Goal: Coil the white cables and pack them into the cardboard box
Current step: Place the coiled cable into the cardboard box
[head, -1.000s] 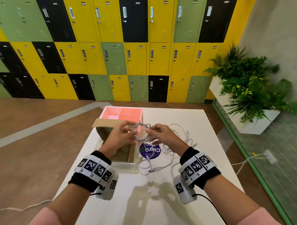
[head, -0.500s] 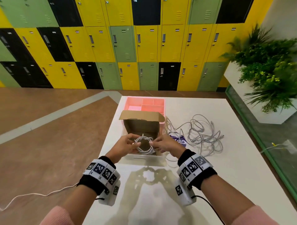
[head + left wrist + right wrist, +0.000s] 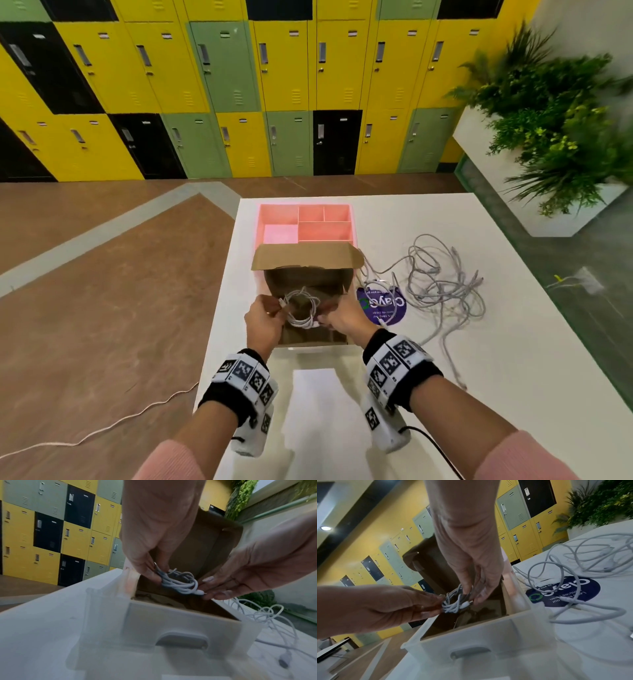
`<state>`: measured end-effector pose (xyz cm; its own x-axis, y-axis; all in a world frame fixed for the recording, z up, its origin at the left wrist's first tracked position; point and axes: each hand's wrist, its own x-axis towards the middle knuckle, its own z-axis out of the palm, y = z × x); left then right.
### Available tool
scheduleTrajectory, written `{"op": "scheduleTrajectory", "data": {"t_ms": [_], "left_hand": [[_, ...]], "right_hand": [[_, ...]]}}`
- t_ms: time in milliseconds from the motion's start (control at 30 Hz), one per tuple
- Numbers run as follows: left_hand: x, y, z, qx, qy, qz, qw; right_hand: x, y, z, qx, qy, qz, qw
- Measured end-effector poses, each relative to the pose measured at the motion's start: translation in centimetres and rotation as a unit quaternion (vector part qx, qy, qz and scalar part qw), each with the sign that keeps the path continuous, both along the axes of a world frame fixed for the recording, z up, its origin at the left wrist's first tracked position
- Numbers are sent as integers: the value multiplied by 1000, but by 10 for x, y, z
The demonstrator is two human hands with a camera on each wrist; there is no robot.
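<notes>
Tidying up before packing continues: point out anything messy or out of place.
A tangle of loose white cables sprawls uncoiled on the table, right of the cardboard box, some strands crossing the round purple sticker.

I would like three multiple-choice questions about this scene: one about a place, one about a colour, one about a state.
1. Where is the coiled cable?
A. over the open cardboard box
B. on the floor
C. in the pink tray

2. What colour is the compartment tray behind the box?
A. blue
B. pink
C. black

3. How are the loose cables on the table?
A. neatly coiled
B. tied in bundles
C. tangled in a pile

Answers: 1 A, the left hand and right hand hold it above the opening; 2 B, its walls are pink; 3 C, the loops cross without order.
</notes>
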<state>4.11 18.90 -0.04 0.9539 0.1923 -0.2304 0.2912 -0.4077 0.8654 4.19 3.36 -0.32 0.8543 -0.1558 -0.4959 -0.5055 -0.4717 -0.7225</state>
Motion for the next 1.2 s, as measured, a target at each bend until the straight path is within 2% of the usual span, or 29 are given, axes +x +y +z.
{"op": "scheduleTrajectory", "data": {"t_ms": [300, 600, 733, 867, 967, 1067, 1200], "left_hand": [[19, -7, -19, 46, 45, -97, 993], [22, -9, -21, 53, 83, -91, 991], [17, -9, -19, 60, 63, -100, 991], [8, -20, -10, 97, 27, -106, 989], [-2, -38, -4, 78, -19, -132, 988], [-11, -63, 0, 51, -52, -159, 985], [-22, -104, -6, 68, -116, -255, 958]], "right_hand": [[16, 7, -15, -24, 67, 26, 997], [21, 10, -18, -13, 120, 18, 993], [15, 1, -13, 5, 96, 15, 995], [3, -23, -3, 81, 33, 30, 996], [-12, -52, 11, 134, 23, 45, 990], [-28, -88, 18, 135, 9, 60, 989], [-49, -140, 19, 76, -1, 55, 996]]}}
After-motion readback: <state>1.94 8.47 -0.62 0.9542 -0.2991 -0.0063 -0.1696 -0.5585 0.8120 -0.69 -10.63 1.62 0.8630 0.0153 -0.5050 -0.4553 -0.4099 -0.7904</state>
